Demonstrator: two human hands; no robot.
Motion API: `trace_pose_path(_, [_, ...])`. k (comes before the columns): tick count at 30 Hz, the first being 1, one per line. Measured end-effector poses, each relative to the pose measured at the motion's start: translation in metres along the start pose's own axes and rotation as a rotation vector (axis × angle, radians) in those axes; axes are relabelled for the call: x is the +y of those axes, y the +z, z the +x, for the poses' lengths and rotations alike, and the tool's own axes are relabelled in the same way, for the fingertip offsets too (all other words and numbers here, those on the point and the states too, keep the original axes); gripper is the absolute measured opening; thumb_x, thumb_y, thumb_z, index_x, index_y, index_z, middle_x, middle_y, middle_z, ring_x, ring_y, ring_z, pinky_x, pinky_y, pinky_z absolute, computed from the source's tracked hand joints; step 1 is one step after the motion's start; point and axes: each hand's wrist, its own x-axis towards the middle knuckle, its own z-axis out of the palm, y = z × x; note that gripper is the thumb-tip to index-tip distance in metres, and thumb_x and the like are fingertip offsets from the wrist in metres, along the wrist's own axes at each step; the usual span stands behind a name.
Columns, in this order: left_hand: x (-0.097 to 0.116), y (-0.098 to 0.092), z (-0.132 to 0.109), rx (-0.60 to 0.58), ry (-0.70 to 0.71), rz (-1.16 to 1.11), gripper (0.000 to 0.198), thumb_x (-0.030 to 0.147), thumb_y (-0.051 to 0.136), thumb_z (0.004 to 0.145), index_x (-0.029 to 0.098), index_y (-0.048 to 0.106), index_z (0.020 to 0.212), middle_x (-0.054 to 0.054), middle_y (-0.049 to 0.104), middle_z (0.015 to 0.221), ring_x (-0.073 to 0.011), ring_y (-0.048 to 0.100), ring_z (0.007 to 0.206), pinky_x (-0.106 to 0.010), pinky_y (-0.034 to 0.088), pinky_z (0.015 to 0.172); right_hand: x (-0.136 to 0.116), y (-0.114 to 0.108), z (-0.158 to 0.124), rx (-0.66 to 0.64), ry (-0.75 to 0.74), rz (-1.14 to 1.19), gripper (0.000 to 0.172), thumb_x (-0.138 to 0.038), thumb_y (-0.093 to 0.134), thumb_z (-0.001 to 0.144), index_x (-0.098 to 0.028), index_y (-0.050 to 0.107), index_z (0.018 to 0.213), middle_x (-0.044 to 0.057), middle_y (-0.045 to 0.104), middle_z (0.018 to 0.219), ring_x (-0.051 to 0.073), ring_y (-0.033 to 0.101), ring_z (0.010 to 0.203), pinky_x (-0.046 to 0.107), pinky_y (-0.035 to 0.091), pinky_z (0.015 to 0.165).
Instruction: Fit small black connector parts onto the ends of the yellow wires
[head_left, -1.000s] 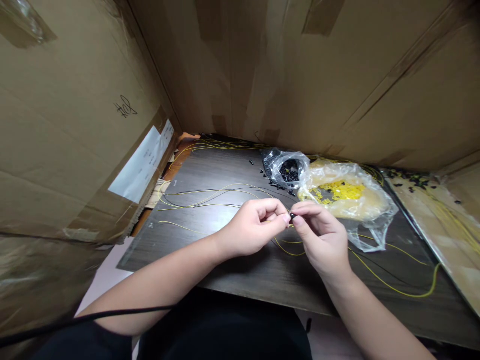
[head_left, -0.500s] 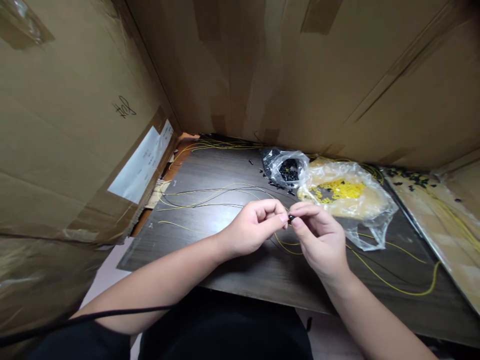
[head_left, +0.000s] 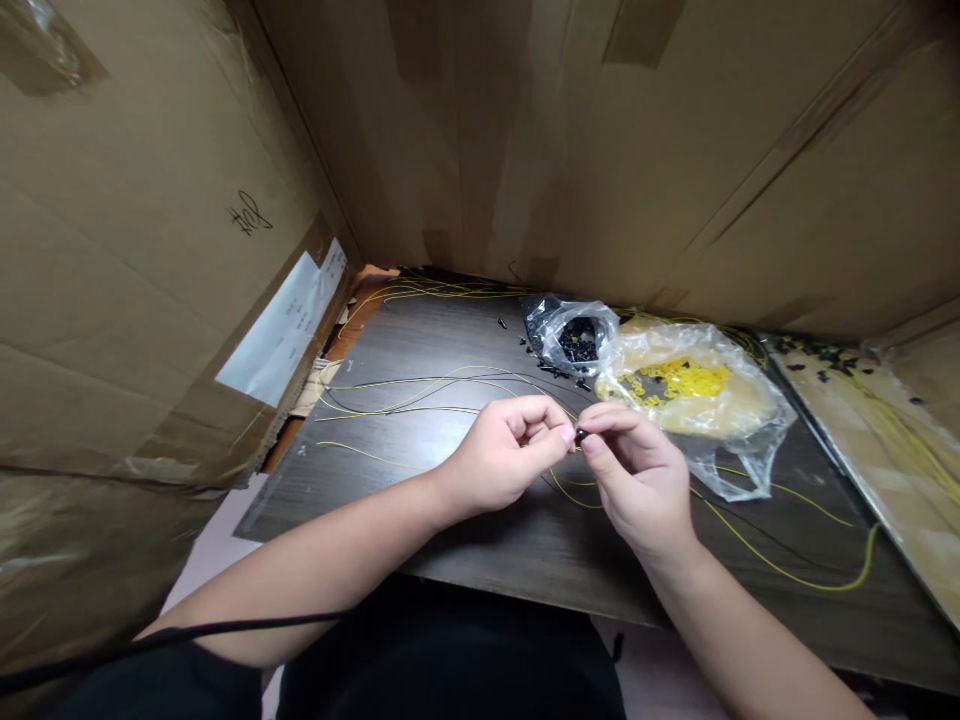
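Observation:
Over the dark table, my left hand and my right hand meet fingertip to fingertip. A small black part shows between them, pinched by my right thumb and forefinger. My left thumb and forefinger are pressed together right beside it; what they hold is too small to make out. Thin yellow and black wires lie on the table to the left and pass behind my hands. More wire curves out on the right.
A clear bag of black parts and a bag of yellow parts lie behind my hands, with loose black pieces nearby. Cardboard walls stand at the back and left. On the right, a cardboard surface bears black parts and yellow wires.

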Motion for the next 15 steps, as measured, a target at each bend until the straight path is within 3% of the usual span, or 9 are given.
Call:
trace_pose_path(6, [0.003, 0.0022, -0.0008, -0.024, -0.003, -0.049, 0.036, 0.046, 0.068, 0.087, 0.013, 0.058, 0.077, 0.006, 0.041, 0.055, -0.0045, 0.03, 0.049, -0.019, 0.023, 0.047, 0.0006, -0.0011, -0.0003, -0.027, 0.02, 0.012, 0.015, -0.012, 0.064, 0.092, -0.024, 0.069, 0.1, 0.004, 0.061, 0.097, 0.015, 0.059, 0.087, 0.026, 0.049, 0.072])
trace_pose_path(15, [0.004, 0.0022, -0.0028, 0.039, -0.052, 0.077, 0.031, 0.04, 0.064, 0.087, 0.013, 0.055, 0.073, 0.005, 0.04, 0.058, -0.0055, 0.031, 0.051, -0.019, 0.025, 0.048, -0.0039, -0.0025, 0.0018, -0.046, -0.03, -0.082, 0.016, -0.011, 0.065, 0.091, -0.024, 0.07, 0.099, 0.005, 0.062, 0.096, 0.017, 0.06, 0.093, 0.029, 0.049, 0.077])
